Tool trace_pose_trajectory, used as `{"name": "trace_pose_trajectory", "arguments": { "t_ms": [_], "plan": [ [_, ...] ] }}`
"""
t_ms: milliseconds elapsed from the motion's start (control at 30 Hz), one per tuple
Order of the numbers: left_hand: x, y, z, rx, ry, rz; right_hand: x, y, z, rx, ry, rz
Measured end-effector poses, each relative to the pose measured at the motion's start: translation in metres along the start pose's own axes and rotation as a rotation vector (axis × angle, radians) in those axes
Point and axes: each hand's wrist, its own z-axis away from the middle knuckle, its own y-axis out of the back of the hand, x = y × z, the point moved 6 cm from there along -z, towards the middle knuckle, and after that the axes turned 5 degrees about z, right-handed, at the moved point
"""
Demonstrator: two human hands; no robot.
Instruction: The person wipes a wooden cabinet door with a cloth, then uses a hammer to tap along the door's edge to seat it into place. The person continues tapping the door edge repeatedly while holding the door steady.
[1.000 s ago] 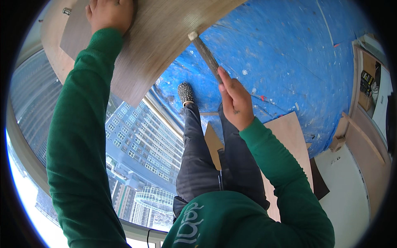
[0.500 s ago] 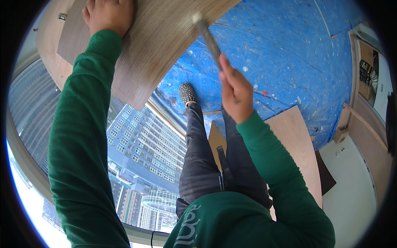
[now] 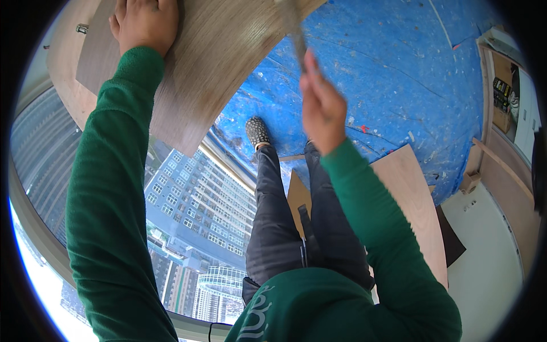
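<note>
My left hand (image 3: 147, 25) presses palm-down on a grey-brown wood-grain board (image 3: 211, 62), thumb apart; the frame's top edge cuts off its fingertips. Closed around the lower end of a slim grey-brown stick-like tool (image 3: 295, 34) is my right hand (image 3: 323, 108), over the blue sheeting. The tool is smeared by motion, and its far end reaches over the board near the top edge, so its kind is unclear. Beneath the wood-grain board lies a paler wood panel (image 3: 69, 74).
Blue plastic sheeting (image 3: 387, 74) with white flecks covers the floor. A pale plywood sheet (image 3: 413, 196) leans by my right leg, near a dark panel piece (image 3: 450, 236). A large window (image 3: 199, 211) is at left. Shelving with items (image 3: 504, 94) stands far right.
My right hand has moved slightly up and left, carrying the tool's tip further toward the top edge. My left hand stays on the board; the view has shifted slightly.
</note>
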Motion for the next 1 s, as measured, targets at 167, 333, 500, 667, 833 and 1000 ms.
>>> {"name": "trace_pose_trajectory", "arguments": {
  "t_ms": [167,333,500,667,833,1000],
  "plan": [
    [0.001,-0.001,0.000,-0.032,0.037,-0.018,0.048,0.002,-0.034,0.136,-0.074,-0.112],
    [0.003,-0.001,0.002,-0.085,0.075,-0.037,0.025,-0.006,0.037,-0.012,0.019,-0.031],
    [0.007,0.002,0.001,-0.072,0.068,-0.045,0.064,0.001,-0.030,0.099,-0.179,-0.164],
    [0.008,0.005,0.002,-0.057,0.030,-0.022,0.066,-0.003,-0.015,0.051,-0.250,-0.195],
    [0.007,0.005,0.001,-0.064,0.072,-0.051,0.038,-0.009,0.034,-0.018,0.047,-0.010],
    [0.013,0.007,0.007,-0.048,0.058,0.015,0.056,0.017,-0.048,0.046,-0.236,-0.034]
  ]
}}
